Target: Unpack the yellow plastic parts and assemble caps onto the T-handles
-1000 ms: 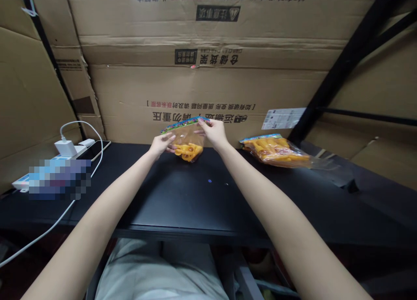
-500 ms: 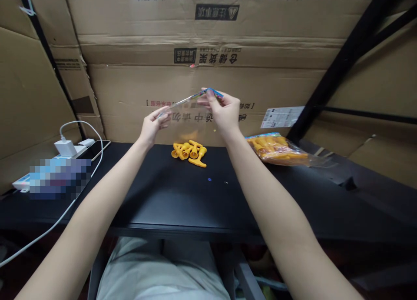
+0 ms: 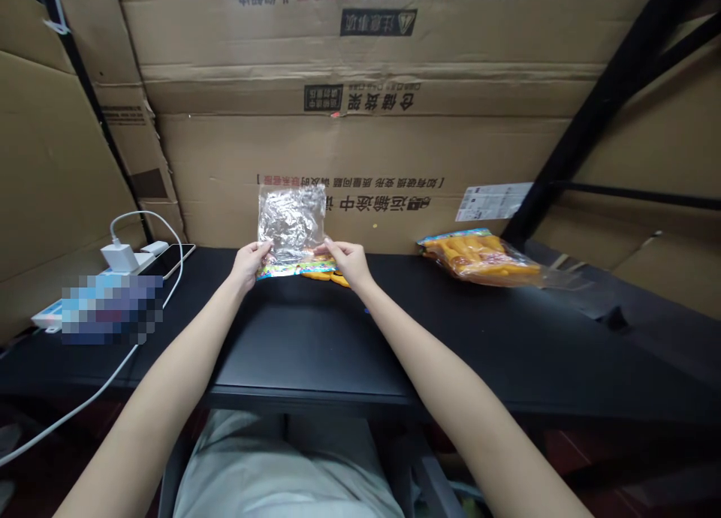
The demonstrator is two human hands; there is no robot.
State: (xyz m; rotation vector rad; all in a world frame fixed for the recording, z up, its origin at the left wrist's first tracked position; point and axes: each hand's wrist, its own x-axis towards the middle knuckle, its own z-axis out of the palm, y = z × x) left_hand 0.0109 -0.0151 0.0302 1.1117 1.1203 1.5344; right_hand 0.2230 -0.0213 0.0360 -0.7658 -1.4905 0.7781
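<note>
A clear plastic bag (image 3: 291, 216) with a colourful printed strip along its lower edge is stretched between my two hands, its transparent part standing upward. My left hand (image 3: 250, 264) pinches its left side near the strip. Closed on the right side is my right hand (image 3: 350, 263), thumb and fingers together. Behind and below the bag lie orange-yellow plastic pieces (image 3: 320, 275) on the black table; the bag and my right hand hide most of them.
On the right, a clear bag packed with similar orange pieces (image 3: 473, 257) lies on the black table (image 3: 315, 353). At left are a power strip with a white charger (image 3: 119, 257), a cable (image 3: 116, 371), a phone (image 3: 181, 261) and a blurred-out item. Cardboard walls (image 3: 225, 143) enclose the back and sides.
Both hands have come down and the right hand has moved left. The bag has turned from edge-on to facing me, its printed strip now at the bottom, covering most of the loose pieces.
</note>
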